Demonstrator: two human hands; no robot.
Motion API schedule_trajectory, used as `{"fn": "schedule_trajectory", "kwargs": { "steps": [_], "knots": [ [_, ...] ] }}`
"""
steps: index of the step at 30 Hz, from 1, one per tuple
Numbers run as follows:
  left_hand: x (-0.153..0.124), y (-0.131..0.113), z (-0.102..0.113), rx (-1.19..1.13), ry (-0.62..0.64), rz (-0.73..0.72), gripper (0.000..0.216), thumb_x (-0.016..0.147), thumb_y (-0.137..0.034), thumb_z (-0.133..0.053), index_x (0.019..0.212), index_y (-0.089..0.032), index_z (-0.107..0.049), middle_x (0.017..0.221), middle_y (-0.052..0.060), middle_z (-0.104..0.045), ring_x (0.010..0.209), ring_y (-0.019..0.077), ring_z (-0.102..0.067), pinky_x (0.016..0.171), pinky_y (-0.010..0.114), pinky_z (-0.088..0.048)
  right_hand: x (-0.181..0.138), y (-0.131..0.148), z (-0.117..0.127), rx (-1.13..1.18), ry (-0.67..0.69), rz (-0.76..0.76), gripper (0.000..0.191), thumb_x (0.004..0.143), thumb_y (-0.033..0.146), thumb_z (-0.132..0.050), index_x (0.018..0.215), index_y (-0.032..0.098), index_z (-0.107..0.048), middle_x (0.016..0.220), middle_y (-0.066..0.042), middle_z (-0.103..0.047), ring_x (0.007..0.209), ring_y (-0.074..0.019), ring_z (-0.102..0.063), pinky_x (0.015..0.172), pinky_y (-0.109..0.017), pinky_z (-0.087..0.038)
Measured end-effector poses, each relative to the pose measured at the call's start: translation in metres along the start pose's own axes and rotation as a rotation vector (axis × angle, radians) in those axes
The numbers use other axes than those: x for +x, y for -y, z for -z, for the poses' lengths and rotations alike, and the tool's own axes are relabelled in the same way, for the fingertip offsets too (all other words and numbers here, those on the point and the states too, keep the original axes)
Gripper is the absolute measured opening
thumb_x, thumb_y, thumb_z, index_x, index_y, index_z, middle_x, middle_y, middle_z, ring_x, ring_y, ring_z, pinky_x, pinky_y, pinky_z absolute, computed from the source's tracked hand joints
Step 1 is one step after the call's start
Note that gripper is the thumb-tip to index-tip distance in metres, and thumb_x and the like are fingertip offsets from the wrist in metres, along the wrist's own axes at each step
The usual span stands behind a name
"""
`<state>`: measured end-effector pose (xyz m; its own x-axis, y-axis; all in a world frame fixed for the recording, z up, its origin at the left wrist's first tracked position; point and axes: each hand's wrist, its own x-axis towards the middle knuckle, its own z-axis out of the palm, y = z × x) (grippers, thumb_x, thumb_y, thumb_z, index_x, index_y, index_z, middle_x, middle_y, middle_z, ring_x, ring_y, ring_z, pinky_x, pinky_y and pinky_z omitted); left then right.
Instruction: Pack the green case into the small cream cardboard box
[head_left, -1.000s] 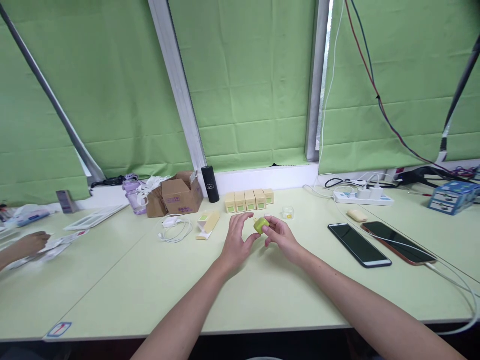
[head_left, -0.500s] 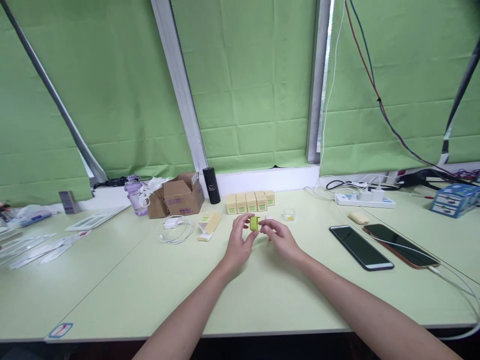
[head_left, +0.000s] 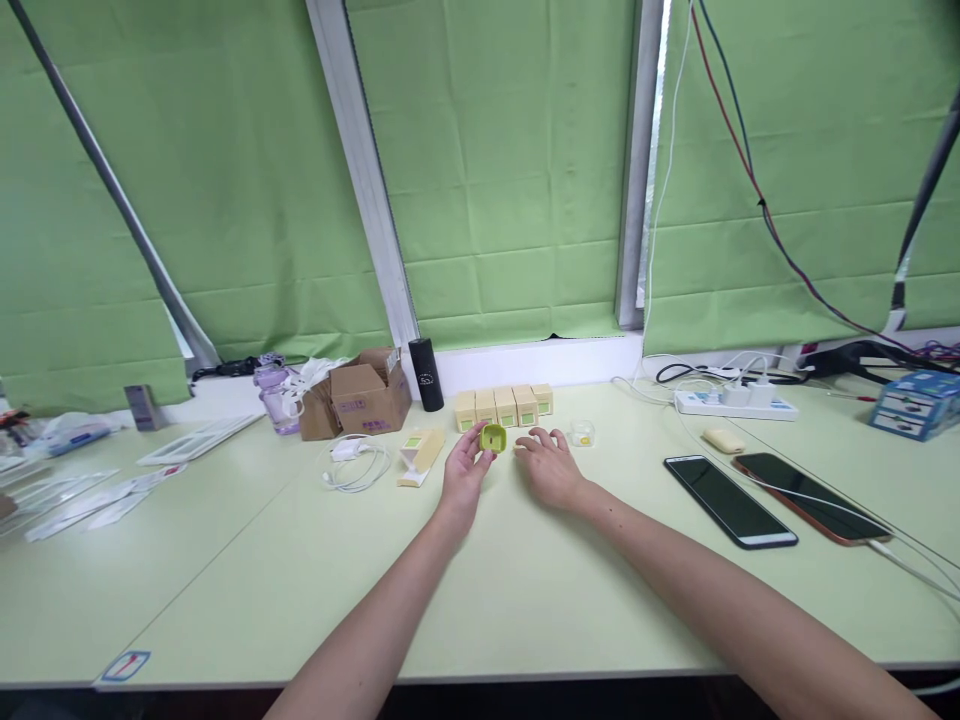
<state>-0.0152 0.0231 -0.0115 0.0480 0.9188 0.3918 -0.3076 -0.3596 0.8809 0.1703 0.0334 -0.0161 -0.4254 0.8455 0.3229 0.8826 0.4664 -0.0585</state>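
Observation:
My left hand [head_left: 465, 475] pinches a small yellow-green square case [head_left: 493, 438] between thumb and fingers, its hollow side turned toward me. Palm down, my right hand [head_left: 551, 468] is low over the table just to the right, fingers loosely bent and apart. I see nothing in its grasp, though the space beneath the palm is hidden. Beyond its fingertips stands a small clear container [head_left: 581, 433] with a yellow bit inside. Behind both hands is a row of several small cream boxes [head_left: 505, 406]. An opened cream box [head_left: 421, 455] lies left of my left hand.
Left of the hands are a coiled white cable [head_left: 356, 465], a cardboard box [head_left: 367, 395], a black cylinder [head_left: 426, 375] and a purple bottle [head_left: 277, 400]. On the right lie two phones, one black with white ends [head_left: 727, 500], and a power strip [head_left: 735, 403].
My left hand has tilted the green case so its hollow faces me and moved slightly left. My right hand has come away from the case and turned palm down toward the table.

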Motion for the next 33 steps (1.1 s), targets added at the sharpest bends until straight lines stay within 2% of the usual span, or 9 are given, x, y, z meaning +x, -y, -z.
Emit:
{"fn": "schedule_trajectory", "kwargs": {
  "steps": [4, 8, 13, 16, 20, 24, 27, 30, 33],
  "knots": [
    [0.000, -0.001, -0.001, -0.037, 0.016, 0.008, 0.068, 0.072, -0.041, -0.091, 0.132, -0.021, -0.066, 0.143, 0.015, -0.064, 0.139, 0.0326, -0.054, 0.109, 0.044, -0.045, 0.011, 0.002, -0.005, -0.008, 0.032, -0.021, 0.044, 0.084, 0.000, -0.050, 0.119, 0.016, -0.072, 0.136, -0.014, -0.068, 0.140, -0.0337, -0.041, 0.116, -0.053, -0.020],
    [-0.001, -0.003, -0.003, -0.050, 0.023, 0.006, 0.065, 0.072, -0.039, -0.091, 0.130, -0.023, -0.068, 0.144, 0.014, -0.064, 0.143, 0.0333, -0.051, 0.114, 0.046, -0.042, 0.015, 0.006, -0.007, 0.001, 0.007, -0.064, 0.042, 0.084, -0.003, -0.048, 0.112, 0.015, -0.073, 0.128, -0.015, -0.072, 0.130, -0.0321, -0.049, 0.112, -0.050, -0.023],
    [-0.001, -0.003, -0.002, -0.051, 0.024, 0.000, 0.064, 0.072, -0.037, -0.091, 0.129, -0.022, -0.068, 0.140, 0.014, -0.066, 0.140, 0.0322, -0.054, 0.113, 0.044, -0.042, 0.007, 0.006, -0.001, 0.015, -0.062, -0.072, 0.044, 0.079, -0.005, -0.051, 0.110, 0.016, -0.075, 0.128, -0.013, -0.074, 0.130, -0.0297, -0.051, 0.109, -0.046, -0.024],
    [-0.001, -0.003, -0.003, -0.046, 0.023, 0.009, 0.065, 0.071, -0.037, -0.092, 0.129, -0.021, -0.067, 0.136, 0.014, -0.069, 0.133, 0.0306, -0.060, 0.110, 0.041, -0.044, -0.004, 0.004, 0.006, 0.052, -0.119, -0.087, 0.038, 0.083, -0.002, -0.053, 0.107, 0.017, -0.076, 0.120, -0.012, -0.077, 0.121, -0.0264, -0.059, 0.106, -0.042, -0.028],
    [-0.003, -0.005, -0.004, -0.020, 0.031, 0.024, 0.064, 0.070, -0.037, -0.092, 0.128, -0.021, -0.066, 0.134, 0.013, -0.070, 0.123, 0.0279, -0.066, 0.103, 0.037, -0.047, -0.022, 0.001, 0.014, 0.264, -0.283, -0.197, 0.024, 0.088, 0.008, -0.058, 0.093, 0.019, -0.078, 0.104, -0.009, -0.081, 0.099, -0.0232, -0.069, 0.101, -0.039, -0.035],
    [-0.005, -0.007, -0.004, 0.015, 0.040, 0.039, 0.065, 0.070, -0.036, -0.091, 0.127, -0.021, -0.065, 0.132, 0.014, -0.071, 0.114, 0.0253, -0.070, 0.098, 0.035, -0.049, -0.037, 0.002, 0.019, 0.477, -0.359, -0.268, 0.021, 0.087, 0.012, -0.059, 0.080, 0.022, -0.076, 0.090, -0.006, -0.080, 0.091, -0.0247, -0.070, 0.095, -0.040, -0.043],
    [-0.006, -0.007, -0.004, 0.034, 0.051, 0.045, 0.065, 0.070, -0.036, -0.091, 0.127, -0.020, -0.064, 0.130, 0.014, -0.071, 0.111, 0.0248, -0.071, 0.096, 0.035, -0.050, -0.042, 0.005, 0.021, 0.704, -0.381, -0.256, 0.015, 0.085, 0.018, -0.060, 0.085, 0.023, -0.074, 0.089, -0.005, -0.079, 0.087, -0.0240, -0.070, 0.087, -0.039, -0.048],
    [-0.006, -0.008, -0.004, 0.053, 0.067, 0.044, 0.064, 0.071, -0.036, -0.091, 0.127, -0.020, -0.063, 0.130, 0.014, -0.072, 0.110, 0.0250, -0.071, 0.096, 0.035, -0.050, -0.041, 0.010, 0.024, 0.954, -0.374, -0.179, 0.019, 0.085, 0.025, -0.060, 0.098, 0.023, -0.075, 0.093, -0.004, -0.078, 0.088, -0.0225, -0.070, 0.084, -0.038, -0.050],
    [-0.006, -0.008, -0.005, 0.089, 0.067, 0.033, 0.063, 0.071, -0.036, -0.090, 0.127, -0.020, -0.063, 0.129, 0.015, -0.072, 0.116, 0.0276, -0.069, 0.098, 0.037, -0.050, -0.038, 0.010, 0.029, 1.187, -0.362, -0.173, 0.020, 0.084, 0.033, -0.064, 0.093, 0.023, -0.079, 0.094, -0.006, -0.078, 0.088, -0.0226, -0.069, 0.083, -0.038, -0.050]
  ]
}}
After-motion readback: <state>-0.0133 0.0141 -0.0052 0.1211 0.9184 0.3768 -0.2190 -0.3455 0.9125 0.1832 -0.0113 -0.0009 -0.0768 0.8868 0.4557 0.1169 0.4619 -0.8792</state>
